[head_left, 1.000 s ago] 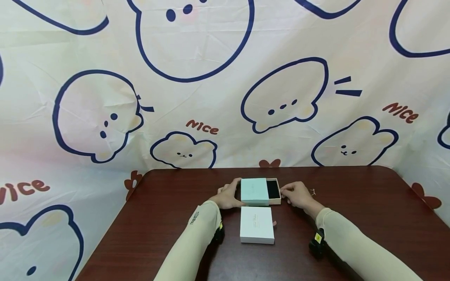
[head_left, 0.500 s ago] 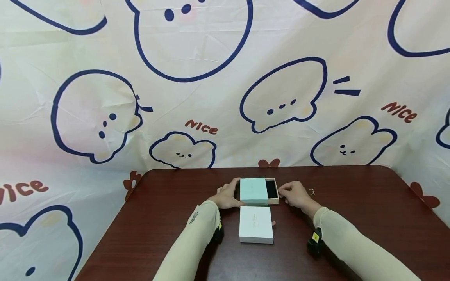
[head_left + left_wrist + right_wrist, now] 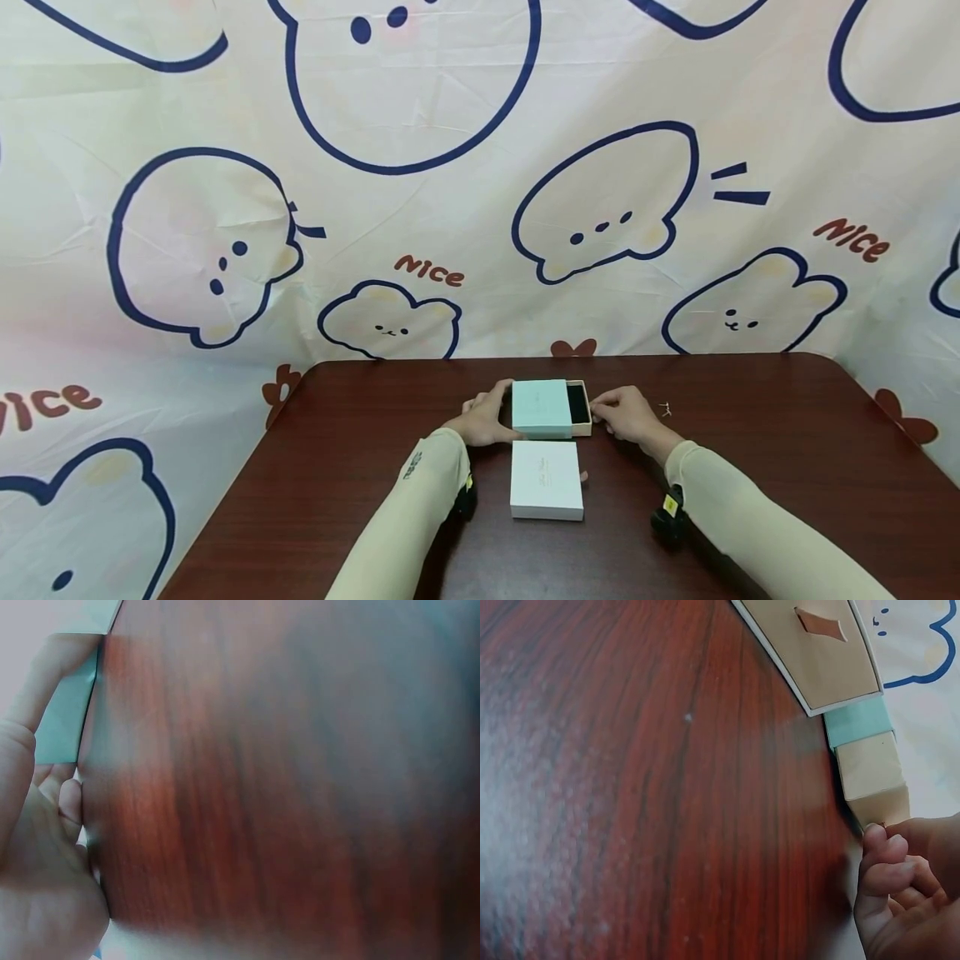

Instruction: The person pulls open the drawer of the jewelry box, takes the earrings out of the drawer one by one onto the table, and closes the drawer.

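On the table lies a mint-green drawer box (image 3: pixel 542 408), its cream inner drawer (image 3: pixel 587 430) partly out on the right. A dark lining (image 3: pixel 577 403) shows in the drawer. My left hand (image 3: pixel 483 421) grips the mint sleeve from the left, thumb at its near edge, fingers at the far side. My right hand (image 3: pixel 630 414) pinches the drawer's right end between thumb and fingertips. In the right wrist view the fingers (image 3: pixel 885 859) cover most of the small pull tab there. Nearer to me rests a white drawer box (image 3: pixel 547 481), pushed closed, with a pinkish ribbon tab (image 3: pixel 821 625).
Right of my right hand a small pale twisted piece (image 3: pixel 665 409) lies on the dark wooden table (image 3: pixel 360 500). Behind the table's far edge hangs a white cloth (image 3: pixel 480 208) with cartoon drawings.
The cream drawer has slid a little leftward into the mint sleeve, and my right hand has moved left with it. My left hand and the white box have stayed in place.
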`<state>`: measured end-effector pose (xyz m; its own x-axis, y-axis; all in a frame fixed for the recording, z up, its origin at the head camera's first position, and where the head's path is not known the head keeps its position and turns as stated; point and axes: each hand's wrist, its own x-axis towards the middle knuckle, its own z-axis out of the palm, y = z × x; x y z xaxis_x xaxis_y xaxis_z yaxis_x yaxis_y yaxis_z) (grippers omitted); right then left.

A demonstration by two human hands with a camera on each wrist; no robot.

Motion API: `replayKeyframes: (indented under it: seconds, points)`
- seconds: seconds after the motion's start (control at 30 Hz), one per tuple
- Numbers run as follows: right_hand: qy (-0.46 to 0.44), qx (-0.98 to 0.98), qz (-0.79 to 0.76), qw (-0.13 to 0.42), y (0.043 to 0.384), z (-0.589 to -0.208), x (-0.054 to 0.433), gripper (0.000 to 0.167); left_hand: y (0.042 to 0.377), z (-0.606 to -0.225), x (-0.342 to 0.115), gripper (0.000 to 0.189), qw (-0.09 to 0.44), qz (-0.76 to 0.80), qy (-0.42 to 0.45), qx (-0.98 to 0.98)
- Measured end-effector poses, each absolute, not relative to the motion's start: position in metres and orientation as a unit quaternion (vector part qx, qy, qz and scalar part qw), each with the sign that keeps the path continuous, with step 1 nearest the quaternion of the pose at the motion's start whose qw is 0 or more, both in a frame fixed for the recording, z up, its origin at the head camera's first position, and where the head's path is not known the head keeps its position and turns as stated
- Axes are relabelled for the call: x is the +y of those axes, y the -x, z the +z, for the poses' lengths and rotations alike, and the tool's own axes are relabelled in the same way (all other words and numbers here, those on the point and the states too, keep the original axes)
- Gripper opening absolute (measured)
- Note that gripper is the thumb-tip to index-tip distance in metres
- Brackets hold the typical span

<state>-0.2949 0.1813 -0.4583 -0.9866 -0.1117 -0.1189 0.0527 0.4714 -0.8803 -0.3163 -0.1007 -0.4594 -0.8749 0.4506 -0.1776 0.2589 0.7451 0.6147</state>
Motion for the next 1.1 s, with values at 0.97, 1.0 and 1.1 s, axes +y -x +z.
replayKeyframes:
  seconds: [0.97,1.0,1.1]
  points:
    - [0.008,0.854,-0.514,0.084,0.296,-0.459,0.172,0.025,0.317,-0.46,-0.101,0.102,0.161,0.303,-0.192,0.919]
    - [0.004,0.852,-0.516,0.084,0.295,-0.459,0.172,0.024,0.317,-0.46,-0.101,0.102,0.161,0.303,-0.192,0.919]
    - [0.003,0.853,-0.515,0.083,0.295,-0.459,0.171,0.024,0.316,-0.459,-0.1,0.102,0.162,0.305,-0.192,0.919]
